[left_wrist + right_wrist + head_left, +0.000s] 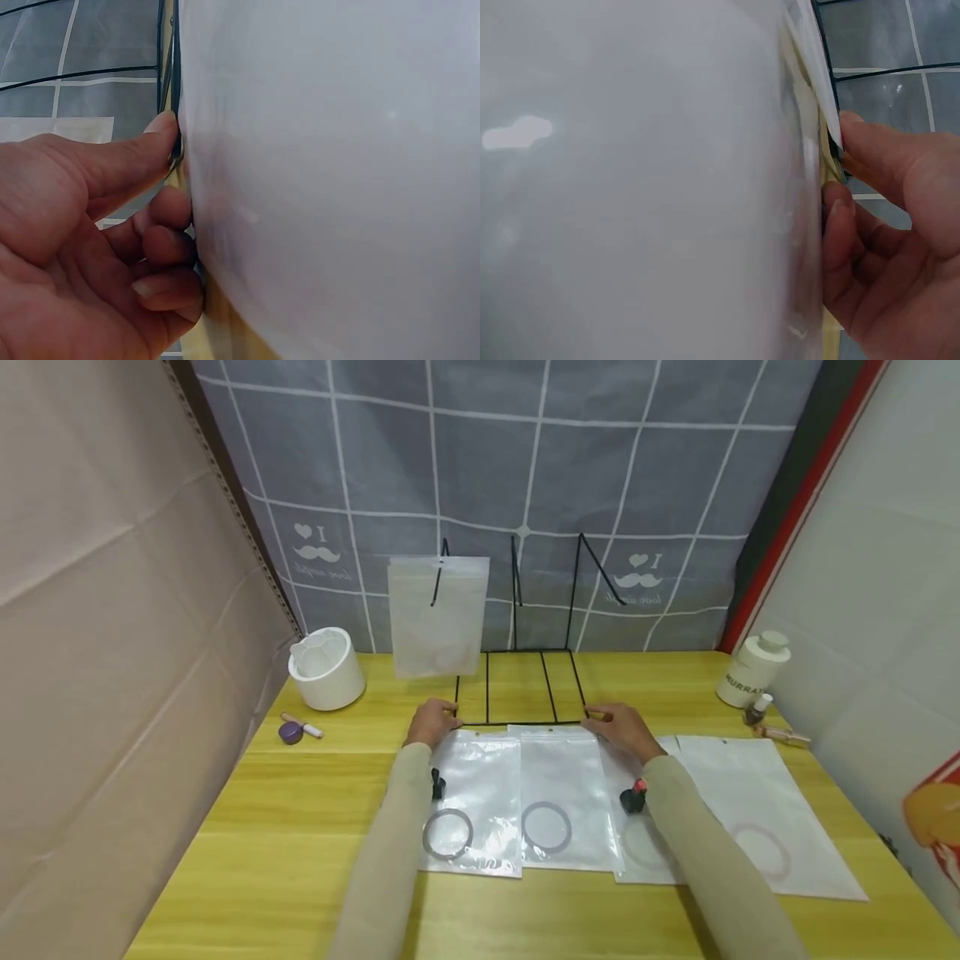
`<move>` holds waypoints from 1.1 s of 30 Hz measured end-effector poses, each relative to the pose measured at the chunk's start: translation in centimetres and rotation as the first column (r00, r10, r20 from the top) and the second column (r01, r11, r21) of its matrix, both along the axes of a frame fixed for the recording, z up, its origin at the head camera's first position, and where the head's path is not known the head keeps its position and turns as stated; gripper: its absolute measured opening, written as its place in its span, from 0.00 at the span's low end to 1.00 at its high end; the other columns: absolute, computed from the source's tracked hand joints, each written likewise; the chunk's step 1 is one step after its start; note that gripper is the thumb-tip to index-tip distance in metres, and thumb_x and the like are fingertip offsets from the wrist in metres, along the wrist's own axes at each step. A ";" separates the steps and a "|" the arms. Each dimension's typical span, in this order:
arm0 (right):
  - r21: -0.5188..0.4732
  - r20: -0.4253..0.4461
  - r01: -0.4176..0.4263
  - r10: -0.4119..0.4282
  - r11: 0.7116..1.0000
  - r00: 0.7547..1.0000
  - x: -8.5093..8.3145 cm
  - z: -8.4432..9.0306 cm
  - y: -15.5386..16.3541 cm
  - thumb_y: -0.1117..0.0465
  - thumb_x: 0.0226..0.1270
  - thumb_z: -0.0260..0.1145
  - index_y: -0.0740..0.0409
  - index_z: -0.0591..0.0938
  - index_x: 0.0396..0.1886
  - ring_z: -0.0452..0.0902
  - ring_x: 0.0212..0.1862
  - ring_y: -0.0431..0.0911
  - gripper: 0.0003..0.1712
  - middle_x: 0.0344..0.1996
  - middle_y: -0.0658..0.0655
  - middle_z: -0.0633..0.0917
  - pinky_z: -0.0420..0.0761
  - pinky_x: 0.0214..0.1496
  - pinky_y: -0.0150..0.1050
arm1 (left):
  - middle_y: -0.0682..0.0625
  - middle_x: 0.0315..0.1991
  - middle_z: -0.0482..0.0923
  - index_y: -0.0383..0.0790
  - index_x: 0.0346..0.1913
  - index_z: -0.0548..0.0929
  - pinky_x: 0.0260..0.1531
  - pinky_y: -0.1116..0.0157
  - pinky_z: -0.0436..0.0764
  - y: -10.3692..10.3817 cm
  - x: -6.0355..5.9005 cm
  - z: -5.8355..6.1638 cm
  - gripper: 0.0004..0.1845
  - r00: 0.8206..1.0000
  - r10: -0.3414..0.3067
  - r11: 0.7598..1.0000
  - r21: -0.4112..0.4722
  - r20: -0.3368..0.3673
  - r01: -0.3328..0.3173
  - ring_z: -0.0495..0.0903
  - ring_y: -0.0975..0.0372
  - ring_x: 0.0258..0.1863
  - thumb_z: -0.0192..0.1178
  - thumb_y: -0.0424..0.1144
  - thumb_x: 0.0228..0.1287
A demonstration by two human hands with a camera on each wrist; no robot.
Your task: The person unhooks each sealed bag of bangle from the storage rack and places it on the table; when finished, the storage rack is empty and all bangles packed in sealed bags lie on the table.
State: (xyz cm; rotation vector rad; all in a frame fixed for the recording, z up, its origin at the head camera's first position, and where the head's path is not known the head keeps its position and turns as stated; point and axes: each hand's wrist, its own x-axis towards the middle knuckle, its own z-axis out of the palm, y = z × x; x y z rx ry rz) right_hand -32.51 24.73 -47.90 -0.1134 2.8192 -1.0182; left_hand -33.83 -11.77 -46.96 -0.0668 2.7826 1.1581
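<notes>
Wire rack (519, 689), 12 o'clock on worktop (225, 827): left hand (433, 722) and right hand (626, 731) pinch its front corners; uneven pull likely tips hung bag (438, 614).

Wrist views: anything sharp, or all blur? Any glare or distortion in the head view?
Left wrist view: the left hand is sharp, the white bag beside it a soft, featureless blur. Right wrist view: the same, with a glare spot on the bag; the right hand is in focus. Head view: evenly lit, wide-angle bending at the edges, sheen on the clear bags.
</notes>
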 end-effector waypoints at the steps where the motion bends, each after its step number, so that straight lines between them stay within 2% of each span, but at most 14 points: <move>1: 0.002 -0.001 0.001 -0.001 1.000 1.000 0.0 -0.1 0.2 0.48 0.73 0.65 0.56 0.77 0.70 0.73 0.40 0.49 0.31 0.50 0.66 0.84 0.74 0.40 0.41 | 0.44 0.65 0.77 0.40 0.63 0.82 0.67 0.50 0.72 0.1 0.0 0.0 0.22 1.000 -0.001 1.000 -0.005 0.001 0.001 0.70 0.47 0.70 0.68 0.37 0.67; 6: 0.033 -0.025 0.002 -0.001 0.999 1.000 -0.2 -0.1 0.5 0.49 0.73 0.66 0.55 0.78 0.68 0.78 0.46 0.53 0.28 0.58 0.68 0.82 0.79 0.48 0.47 | 0.44 0.66 0.77 0.41 0.63 0.82 0.68 0.49 0.71 0.2 0.0 0.1 0.23 1.000 -0.004 1.000 -0.015 -0.017 0.004 0.69 0.47 0.70 0.68 0.38 0.66; 11: 0.029 -0.029 0.016 -0.015 0.999 0.999 -0.4 -0.2 0.5 0.51 0.72 0.67 0.55 0.80 0.66 0.79 0.56 0.59 0.26 0.61 0.68 0.81 0.79 0.56 0.56 | 0.43 0.66 0.77 0.40 0.63 0.82 0.67 0.49 0.71 0.1 -0.2 0.0 0.23 1.000 -0.009 1.000 -0.009 -0.019 0.008 0.70 0.47 0.70 0.68 0.38 0.66; 18: 0.001 -0.021 0.044 -0.044 0.999 0.999 -0.7 -0.8 0.4 0.49 0.69 0.69 0.54 0.82 0.63 0.78 0.60 0.62 0.26 0.61 0.68 0.80 0.79 0.59 0.57 | 0.43 0.67 0.76 0.38 0.65 0.80 0.67 0.48 0.72 0.1 0.2 -0.2 0.24 1.000 -0.006 0.999 0.040 -0.001 0.006 0.69 0.47 0.71 0.67 0.37 0.67; 23: -0.018 -0.003 0.055 -0.055 0.998 0.998 -0.6 -0.9 0.2 0.51 0.69 0.70 0.54 0.82 0.63 0.79 0.59 0.61 0.25 0.60 0.67 0.81 0.79 0.59 0.57 | 0.41 0.69 0.73 0.39 0.68 0.77 0.63 0.48 0.75 -0.8 0.3 0.2 0.25 0.998 -0.025 0.999 0.036 -0.058 0.027 0.72 0.46 0.68 0.63 0.40 0.71; 25: -0.028 0.004 0.055 -0.055 0.998 0.998 -0.6 -0.9 0.2 0.51 0.69 0.70 0.54 0.82 0.63 0.80 0.57 0.60 0.25 0.60 0.67 0.82 0.80 0.57 0.55 | 0.39 0.63 0.78 0.40 0.67 0.78 0.55 0.49 0.79 -1.6 0.3 0.7 0.23 0.994 0.005 0.998 0.067 -0.112 0.002 0.78 0.46 0.59 0.62 0.42 0.73; 27: -0.033 0.008 0.052 -0.052 0.998 0.999 -0.5 -0.8 0.1 0.51 0.69 0.70 0.54 0.82 0.63 0.80 0.56 0.59 0.25 0.60 0.67 0.82 0.81 0.56 0.54 | 0.37 0.52 0.83 0.40 0.65 0.81 0.43 0.51 0.80 -2.4 0.1 1.6 0.21 0.981 0.056 0.992 0.126 -0.188 -0.033 0.81 0.47 0.45 0.61 0.42 0.74; 28: -0.039 0.012 0.050 -0.050 0.998 0.999 -0.5 -0.8 0.1 0.51 0.69 0.69 0.54 0.82 0.63 0.81 0.54 0.58 0.26 0.60 0.67 0.82 0.81 0.54 0.53 | 0.37 0.46 0.83 0.39 0.63 0.82 0.40 0.52 0.80 -2.8 0.0 2.2 0.19 0.967 0.084 0.988 0.147 -0.239 -0.049 0.80 0.48 0.40 0.61 0.41 0.73; 30: -0.041 0.019 0.054 -0.054 0.998 0.998 -0.4 -0.6 0.1 0.51 0.70 0.69 0.54 0.81 0.64 0.81 0.53 0.57 0.26 0.60 0.66 0.82 0.81 0.53 0.52 | 0.37 0.39 0.81 0.38 0.60 0.84 0.36 0.52 0.78 -3.6 -0.5 3.5 0.17 0.928 0.129 0.980 0.190 -0.351 -0.064 0.77 0.49 0.34 0.61 0.40 0.73; 32: -0.042 0.027 0.063 -0.062 0.997 0.998 -0.4 -0.5 0.2 0.51 0.70 0.69 0.54 0.81 0.64 0.81 0.52 0.56 0.26 0.61 0.66 0.82 0.81 0.54 0.52 | 0.37 0.44 0.81 0.38 0.59 0.84 0.43 0.51 0.79 -4.1 -1.0 4.9 0.17 0.877 0.155 0.976 0.207 -0.455 -0.065 0.78 0.49 0.40 0.62 0.39 0.72; 33: -0.039 0.031 0.066 -0.065 0.997 0.997 -0.4 -0.4 0.2 0.51 0.70 0.69 0.54 0.81 0.64 0.81 0.52 0.55 0.26 0.61 0.66 0.81 0.81 0.54 0.52 | 0.37 0.49 0.80 0.37 0.60 0.83 0.52 0.50 0.77 -4.3 -1.2 5.7 0.18 0.850 0.159 0.976 0.210 -0.502 -0.058 0.78 0.48 0.46 0.62 0.38 0.71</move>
